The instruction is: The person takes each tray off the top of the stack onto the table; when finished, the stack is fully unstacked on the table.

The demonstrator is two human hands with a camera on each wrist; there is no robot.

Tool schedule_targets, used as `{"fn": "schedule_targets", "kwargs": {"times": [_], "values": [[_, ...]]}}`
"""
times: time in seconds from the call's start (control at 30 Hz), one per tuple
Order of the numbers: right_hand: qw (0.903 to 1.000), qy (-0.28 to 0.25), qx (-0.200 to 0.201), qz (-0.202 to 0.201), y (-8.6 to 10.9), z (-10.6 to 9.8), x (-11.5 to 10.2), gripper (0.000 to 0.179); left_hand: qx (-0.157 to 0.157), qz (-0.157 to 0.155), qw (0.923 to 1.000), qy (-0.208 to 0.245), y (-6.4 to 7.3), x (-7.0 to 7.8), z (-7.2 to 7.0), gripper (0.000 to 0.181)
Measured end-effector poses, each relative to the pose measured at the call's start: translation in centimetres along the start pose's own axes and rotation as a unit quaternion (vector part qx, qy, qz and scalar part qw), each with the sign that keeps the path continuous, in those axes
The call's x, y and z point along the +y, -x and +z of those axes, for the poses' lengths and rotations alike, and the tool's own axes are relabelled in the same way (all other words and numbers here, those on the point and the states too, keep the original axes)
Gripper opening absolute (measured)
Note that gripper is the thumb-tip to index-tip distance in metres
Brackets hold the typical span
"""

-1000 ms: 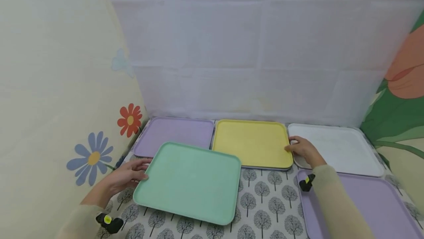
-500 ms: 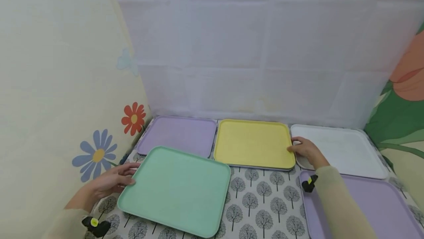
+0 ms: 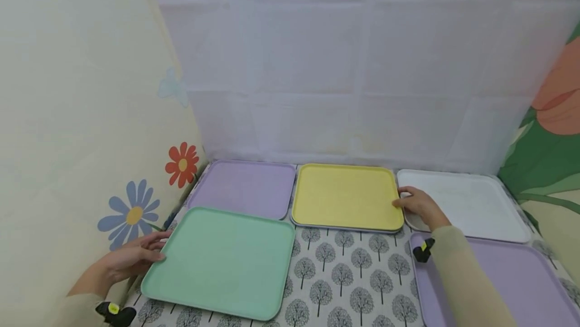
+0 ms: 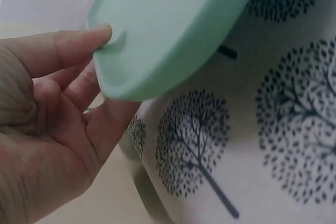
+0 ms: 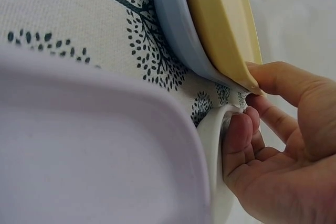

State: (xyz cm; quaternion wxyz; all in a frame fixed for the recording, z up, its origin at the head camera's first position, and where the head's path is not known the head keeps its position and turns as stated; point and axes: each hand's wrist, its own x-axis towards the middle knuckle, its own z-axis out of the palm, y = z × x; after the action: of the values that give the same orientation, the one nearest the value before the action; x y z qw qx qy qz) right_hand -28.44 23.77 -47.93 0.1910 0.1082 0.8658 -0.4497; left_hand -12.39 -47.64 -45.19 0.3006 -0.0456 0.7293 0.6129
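A mint green tray (image 3: 219, 261) lies at the front left of the table. My left hand (image 3: 136, 256) grips its left edge. The left wrist view shows the thumb on top of the green tray (image 4: 173, 19) and the fingers (image 4: 113, 124) under its corner. My right hand (image 3: 414, 205) holds the right edge of a yellow tray (image 3: 344, 196) at the back centre. In the right wrist view the thumb (image 5: 283, 85) touches the yellow tray (image 5: 220, 19), which lies on a pale blue tray (image 5: 173, 30). The curled fingers (image 5: 239, 135) sit against a white tray's rim (image 5: 215, 145).
A purple tray (image 3: 244, 186) lies at the back left, a white tray (image 3: 466, 203) at the back right and another purple tray (image 3: 503, 281) at the front right. A tree-print cloth (image 3: 353, 271) covers the table. Fabric walls (image 3: 68, 115) close in the left, back and right.
My left hand has drawn the green tray left and toward the front, off the back purple tray's edge. My right hand has stayed on the yellow tray.
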Motion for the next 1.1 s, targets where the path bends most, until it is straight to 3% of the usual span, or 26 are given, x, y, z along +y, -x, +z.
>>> {"fn": "schedule_targets", "kwargs": {"times": [0.3,0.6,0.93,1.1], "values": [[1.0,-0.005,0.004,-0.002,0.1,0.1,-0.1,0.071,0.01,-0.022,0.9997,-0.004,0.6,-0.7,-0.8,0.083],[0.9999,-0.009,0.006,-0.002,0.1,0.2,0.0,0.07,0.055,-0.055,0.9968,-0.019,0.3,-0.6,-0.6,0.087],[0.9999,-0.01,0.004,-0.012,0.3,0.2,0.0,0.069,0.123,-0.107,0.9841,-0.07,-0.1,0.1,0.8,0.084],[0.9999,-0.008,0.006,-0.008,0.1,0.2,0.1,0.069,0.146,-0.133,0.9725,-0.123,-0.1,1.2,1.5,0.071]]}}
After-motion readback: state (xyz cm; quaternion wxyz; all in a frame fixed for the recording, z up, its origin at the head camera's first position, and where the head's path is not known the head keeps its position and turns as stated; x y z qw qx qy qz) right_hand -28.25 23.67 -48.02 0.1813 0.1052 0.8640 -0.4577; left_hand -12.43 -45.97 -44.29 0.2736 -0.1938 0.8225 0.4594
